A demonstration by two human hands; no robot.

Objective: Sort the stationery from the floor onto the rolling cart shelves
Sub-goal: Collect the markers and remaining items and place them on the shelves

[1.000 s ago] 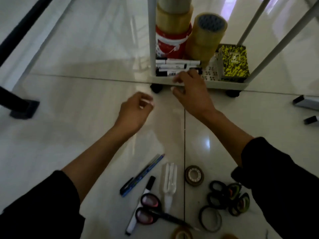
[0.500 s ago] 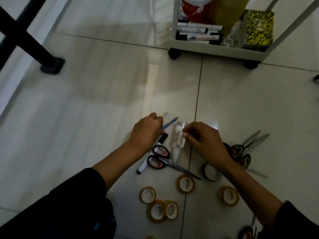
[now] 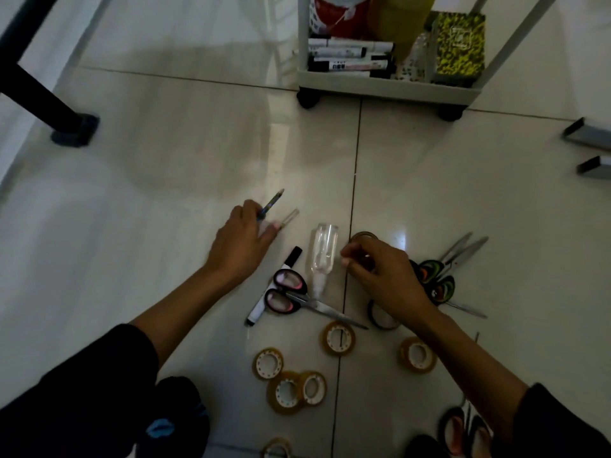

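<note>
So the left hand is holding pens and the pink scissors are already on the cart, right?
Not quite. The left hand does hold pens, but the pink scissors are not on the cart. The head view shows them lying on the floor, across a black-and-white marker and near the clear bottle.

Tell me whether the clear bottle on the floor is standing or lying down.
Lying down. The clear bottle rests on its side on the floor tile, nozzle toward the person, beside the right hand.

Dim room; glossy pale tiled floor (image 3: 165, 193) with dark grout lines; black furniture leg (image 3: 39, 94) at left
</note>
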